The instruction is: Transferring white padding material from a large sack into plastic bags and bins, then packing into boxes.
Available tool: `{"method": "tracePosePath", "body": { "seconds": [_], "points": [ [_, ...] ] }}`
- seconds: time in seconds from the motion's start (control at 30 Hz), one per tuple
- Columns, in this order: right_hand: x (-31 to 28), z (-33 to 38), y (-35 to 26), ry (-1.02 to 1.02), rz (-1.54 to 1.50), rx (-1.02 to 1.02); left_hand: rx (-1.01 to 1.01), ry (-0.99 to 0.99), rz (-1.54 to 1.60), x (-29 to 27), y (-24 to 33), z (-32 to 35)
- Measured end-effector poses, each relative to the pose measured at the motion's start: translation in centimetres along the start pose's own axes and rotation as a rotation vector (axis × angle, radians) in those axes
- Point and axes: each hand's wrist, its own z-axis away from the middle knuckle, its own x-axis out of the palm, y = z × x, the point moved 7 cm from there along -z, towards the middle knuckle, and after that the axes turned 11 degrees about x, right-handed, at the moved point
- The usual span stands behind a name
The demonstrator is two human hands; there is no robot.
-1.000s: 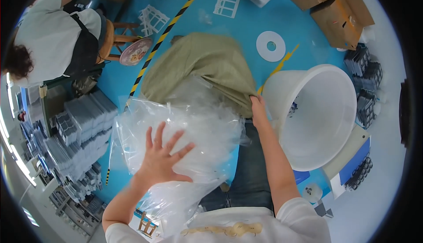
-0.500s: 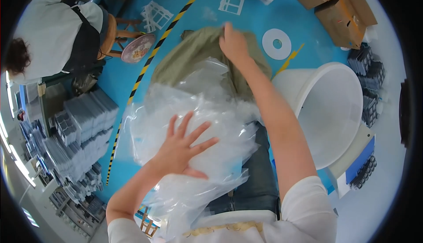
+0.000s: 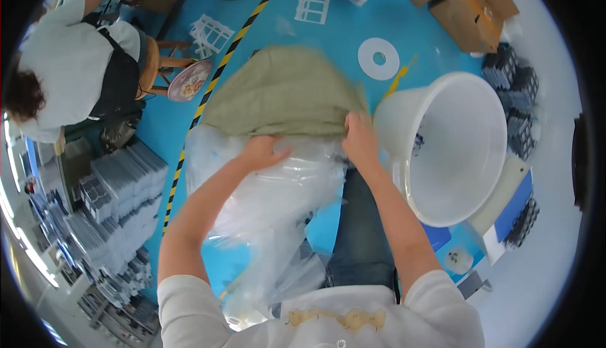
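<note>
The green sack (image 3: 281, 89) lies just ahead of the fingers, its near edge running left to right over clear plastic (image 3: 252, 203). The right hand (image 3: 362, 140) grasps this edge's right part; the left hand (image 3: 260, 153) is near its middle, fingertips hidden, so its grip I cannot tell.

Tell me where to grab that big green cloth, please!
Take the green cloth by its near edge, from the wearer's side, probably in a wide hold: that edge makes a long, loose fold next to the clear plastic, while the rest bulges broadly. The right hand seems to grip its right end.
</note>
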Motion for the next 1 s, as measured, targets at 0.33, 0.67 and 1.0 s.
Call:
{"method": "tracePosePath", "body": {
  "seconds": [0.33,0.67,1.0],
  "points": [
    [6.3,-3.6,7.5,0.086,-0.884,0.517,0.007,-0.813,-0.371,-6.4,21.8,2.2],
    [9.8,-7.0,9.8,-0.304,-1.446,0.739,0.257,-0.535,-0.900,-9.5,4.7,2.8],
    [13.4,0.8,9.2,-0.227,-0.767,0.440,0.000,-0.677,-0.774,-13.4,-8.8,0.7]
  ]
}}
